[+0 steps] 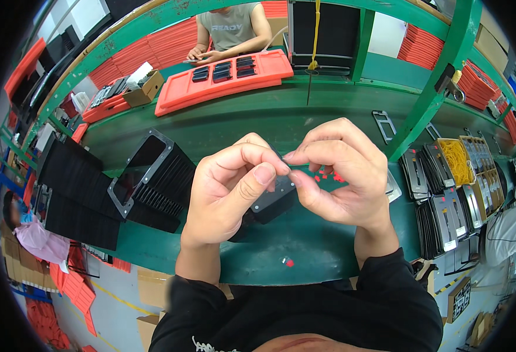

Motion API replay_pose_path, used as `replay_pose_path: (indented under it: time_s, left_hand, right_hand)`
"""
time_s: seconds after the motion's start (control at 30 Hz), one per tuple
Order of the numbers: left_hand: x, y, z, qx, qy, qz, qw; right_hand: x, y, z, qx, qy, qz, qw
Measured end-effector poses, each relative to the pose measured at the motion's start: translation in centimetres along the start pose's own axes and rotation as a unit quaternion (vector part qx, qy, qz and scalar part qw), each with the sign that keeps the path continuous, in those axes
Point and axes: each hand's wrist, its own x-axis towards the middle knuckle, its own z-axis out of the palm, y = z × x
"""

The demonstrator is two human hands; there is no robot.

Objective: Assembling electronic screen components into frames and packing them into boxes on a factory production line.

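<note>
My left hand (231, 182) and my right hand (346, 170) meet above the middle of the green bench (328, 240). On both, thumb and forefinger are pinched together, and the fingertips almost touch. Whatever lies between them is too small or too hidden to make out. Under the hands is a dark flat part (270, 205) with small light dots, mostly covered by my fingers. Beside my right hand, partly behind its fingers, several small red pieces (335, 176) are scattered on the bench. Another red bit (289, 263) lies close to the front edge.
Stacked black frames (152, 182) stand at left. Red trays (223, 85) with dark parts sit across the bench, where a person (231, 32) holds a phone-like object. A green post (434, 88) rises at right, near stacked dark panels (440, 220) and a box of yellow bands (456, 161).
</note>
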Motion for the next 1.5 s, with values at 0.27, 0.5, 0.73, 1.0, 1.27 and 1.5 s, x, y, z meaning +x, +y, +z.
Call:
replay_pose_path:
  time_s: [0.27,0.5,0.73,1.0,1.27,1.5]
  left_hand:
    - [0.1,0.0,0.2,0.048,0.011,0.025,0.998]
    - [0.1,0.0,0.5,0.215,0.048,0.094,0.971]
    - [0.0,-0.3,0.6,0.264,0.057,0.110,0.957]
    - [0.1,-0.1,0.9,0.277,0.065,0.130,0.950]
    - [0.2,-0.1,0.9,0.209,0.079,0.101,0.969]
    - [0.0,-0.3,0.5,0.254,0.073,0.113,0.958]
  right_hand:
    - [0.0,0.0,0.1,-0.003,-0.001,-0.010,1.000]
    - [-0.1,0.0,0.2,-0.022,0.004,0.021,1.000]
    - [-0.1,0.0,0.5,-0.059,0.038,0.013,0.997]
    - [0.0,-0.2,0.0,-0.034,0.044,0.050,0.997]
    - [-0.2,-1.0,-0.5,0.244,-0.054,0.228,0.941]
    - [-0.2,-1.0,-0.5,0.247,-0.083,0.252,0.932]
